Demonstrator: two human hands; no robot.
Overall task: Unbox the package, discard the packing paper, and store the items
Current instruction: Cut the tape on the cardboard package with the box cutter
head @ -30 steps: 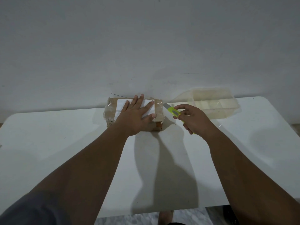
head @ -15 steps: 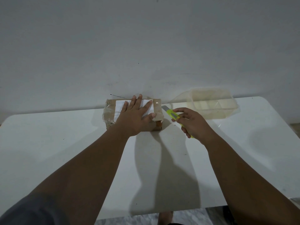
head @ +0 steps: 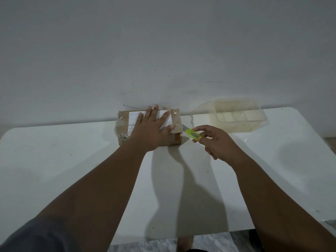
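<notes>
A brown cardboard package (head: 123, 122) wrapped in clear tape, with a white label on top, lies at the back of the white table (head: 72, 170) against the wall. My left hand (head: 152, 130) presses flat on its top, fingers spread. My right hand (head: 216, 142) grips a yellow-green utility knife (head: 192, 134). The knife's blade tip touches the package's right end near the top edge.
A clear plastic storage container (head: 238, 115) sits open at the back right of the table, close to the wall. The table's front edge runs across the bottom of the view, with marbled floor below it.
My right hand has brought the knife down and to the left, from beside the package's upper right corner to its right end. My left hand stays flat on the package.
</notes>
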